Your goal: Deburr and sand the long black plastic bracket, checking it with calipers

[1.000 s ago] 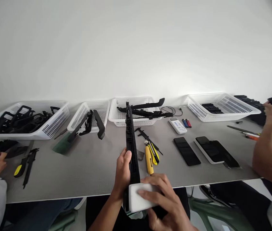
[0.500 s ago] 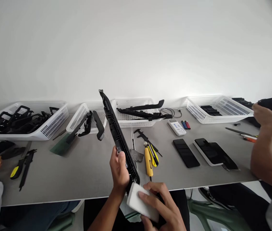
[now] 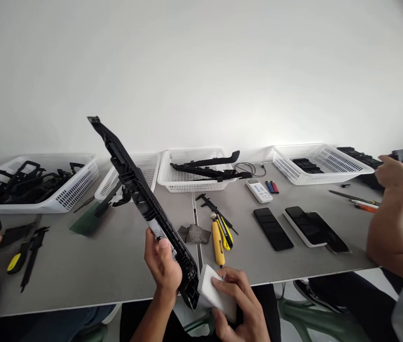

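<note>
My left hand point(image 3: 164, 266) grips a long black plastic trim piece point(image 3: 140, 197) near its lower end. The piece slants up to the left, with its ribbed inner side showing and a pale label-like patch by my fingers. In my right hand point(image 3: 240, 304) is a white block, like a sponge or foam pad point(image 3: 214, 290), held between thumb and fingers. The block is right beside the lower end of the trim piece; whether they touch I cannot tell. A grey crumpled scrap point(image 3: 196, 233) and a yellow-handled tool point(image 3: 217, 242) lie just beyond my hands.
White baskets with black plastic parts stand along the wall, among them the middle basket point(image 3: 197, 187). Calipers point(image 3: 215, 209), a yellow cutter point(image 3: 227, 235), a white meter-like device point(image 3: 258, 191) and phones point(image 3: 273, 229) lie on the table. Co-workers' hands point(image 3: 399, 175) work at both sides.
The trim piece has swung to the left and turned to show more of its inner side. My right hand with the white block has shifted slightly right.
</note>
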{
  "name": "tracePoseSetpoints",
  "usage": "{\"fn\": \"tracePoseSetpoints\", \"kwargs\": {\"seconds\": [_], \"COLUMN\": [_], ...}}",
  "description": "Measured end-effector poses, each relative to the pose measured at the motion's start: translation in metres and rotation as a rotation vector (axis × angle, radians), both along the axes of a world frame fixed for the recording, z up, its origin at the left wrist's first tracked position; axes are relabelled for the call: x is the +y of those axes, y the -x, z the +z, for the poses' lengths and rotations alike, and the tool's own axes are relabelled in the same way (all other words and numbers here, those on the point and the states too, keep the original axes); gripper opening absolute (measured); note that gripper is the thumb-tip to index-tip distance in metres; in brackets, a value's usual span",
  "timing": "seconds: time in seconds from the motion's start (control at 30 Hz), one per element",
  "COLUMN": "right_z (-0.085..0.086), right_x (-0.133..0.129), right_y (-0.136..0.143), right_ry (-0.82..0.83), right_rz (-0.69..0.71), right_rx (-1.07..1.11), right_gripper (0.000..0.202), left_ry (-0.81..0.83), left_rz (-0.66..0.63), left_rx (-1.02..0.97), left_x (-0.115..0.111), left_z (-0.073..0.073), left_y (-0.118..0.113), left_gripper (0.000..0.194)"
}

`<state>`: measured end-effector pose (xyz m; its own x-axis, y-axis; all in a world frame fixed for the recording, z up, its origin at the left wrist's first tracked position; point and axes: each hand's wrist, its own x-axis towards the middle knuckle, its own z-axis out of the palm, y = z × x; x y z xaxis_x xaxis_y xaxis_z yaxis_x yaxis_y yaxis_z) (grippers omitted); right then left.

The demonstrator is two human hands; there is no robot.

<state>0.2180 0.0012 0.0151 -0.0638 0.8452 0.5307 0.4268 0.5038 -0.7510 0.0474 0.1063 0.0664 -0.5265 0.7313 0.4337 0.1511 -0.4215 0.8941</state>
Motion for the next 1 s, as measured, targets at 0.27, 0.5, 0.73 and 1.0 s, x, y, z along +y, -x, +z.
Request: {"fn": "tracePoseSetpoints", "kwargs": {"seconds": [0.27,0.5,0.73,1.0], "right_z": [-0.011,-0.012,0.003,0.012], "right_x": [0.001,0.01,0.017,0.033], "right_y": [0.001,-0.003,-0.012,0.004], "right_ry": [-0.007,0.011,0.046,0.098], "right_rz": [0.001,-0.044,-0.035,-0.118], "right_rx": [0.01,-0.026,0.023,0.147], "right_gripper": [0.043,0.038,0.046,0.032], "left_ry": [-0.07,-0.087,0.183,0.466], "left_rz": [0.008,-0.025,-0.16,-0.386], "left_rx": [0.097,0.15,-0.076,-0.282], "left_x": [-0.004,-0.014,-0.021,-0.071], "left_z": [-0.006,-0.013,-0.02,-0.047], "left_y": [0.004,0.003,0.008,-0.029], "left_gripper": [0.033,0.036,0.049,0.066]}}
